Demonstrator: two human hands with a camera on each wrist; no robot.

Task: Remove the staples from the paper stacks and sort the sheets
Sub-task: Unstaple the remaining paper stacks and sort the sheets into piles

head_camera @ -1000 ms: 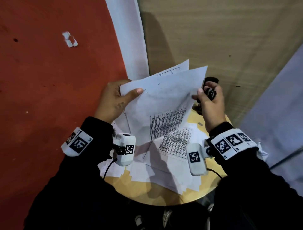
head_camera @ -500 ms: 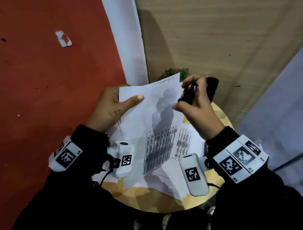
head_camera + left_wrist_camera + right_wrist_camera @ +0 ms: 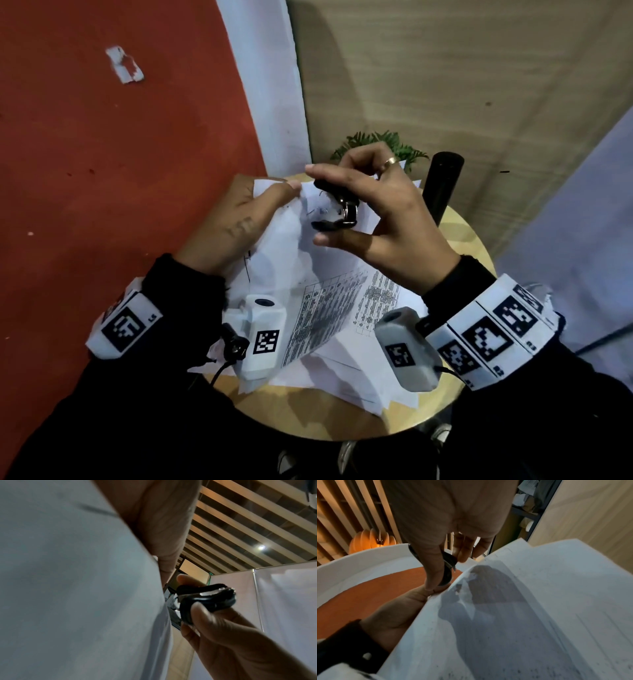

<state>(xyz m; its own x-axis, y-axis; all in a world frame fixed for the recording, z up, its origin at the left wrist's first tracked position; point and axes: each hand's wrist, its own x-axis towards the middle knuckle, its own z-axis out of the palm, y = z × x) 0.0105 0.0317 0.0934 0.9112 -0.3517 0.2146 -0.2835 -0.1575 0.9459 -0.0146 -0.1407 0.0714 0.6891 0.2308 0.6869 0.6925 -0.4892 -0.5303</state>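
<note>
Head view: your left hand pinches the top left corner of the stapled stack of white printed paper sheets, thumb on the front face, fingers behind, lifting it off the round light wooden table, where more loose white sheets lie underneath. Your right hand grips the small black claw-type staple remover between index finger above and thumb below, with the other fingers spread loose; its metal claws point at the held corner and sit just beside your left thumb. I can't tell if the claws are on a staple yet; no staple is visible in any view. Handling: the sheets are thin, light and floppy, and the right wrist view shows the stack bowing under its own weight, so I'd keep your hold right at the corner next to the staple or the paper will likely tear or buckle when the claws bite. The remover is hard, smooth plastic and metal, so squeeze it on its two side pads as you do now. Pose: left wrist raised, back of the hand facing the camera; right hand arched over the stack from the right, wrist cocked down. A black cylinder and a green plant stand behind, well clear of the grip.
</note>
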